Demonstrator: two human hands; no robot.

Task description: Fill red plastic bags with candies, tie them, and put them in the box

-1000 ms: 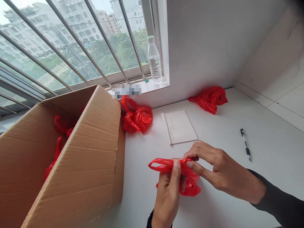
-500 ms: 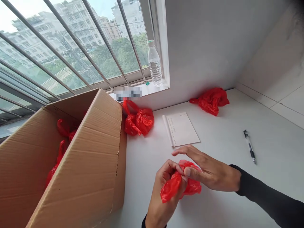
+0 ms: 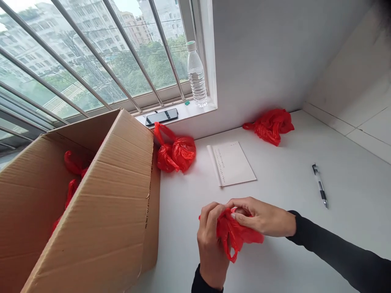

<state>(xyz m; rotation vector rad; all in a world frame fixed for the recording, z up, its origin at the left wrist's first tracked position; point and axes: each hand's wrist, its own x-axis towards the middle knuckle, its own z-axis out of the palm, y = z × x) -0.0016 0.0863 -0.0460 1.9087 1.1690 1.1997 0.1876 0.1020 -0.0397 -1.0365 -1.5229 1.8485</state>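
Note:
A crumpled red plastic bag (image 3: 227, 236) is between my two hands, just above the table's near part. My left hand (image 3: 210, 234) is closed round its left side, with the fingers curled over the top. From the right, my right hand (image 3: 259, 215) pinches the bag's upper edge between thumb and fingers. A loop of the bag hangs down in front. What the bag holds, if anything, is hidden. Beyond the hands lies a notebook (image 3: 236, 162) with printed marks on its cover.
A large open cardboard box (image 3: 122, 183) with red bags inside stands at left. Beside it sits a knotted red bag (image 3: 183, 154); another red bag (image 3: 273, 126) lies by the wall. A pen (image 3: 319, 187) is at right. The windowsill holds a phone (image 3: 161, 116) and a water bottle (image 3: 197, 81).
My left hand has turned, its back now facing me, and grips the bag's left side. My right hand's fingers have closed onto the bag, and a loop now hangs in front.

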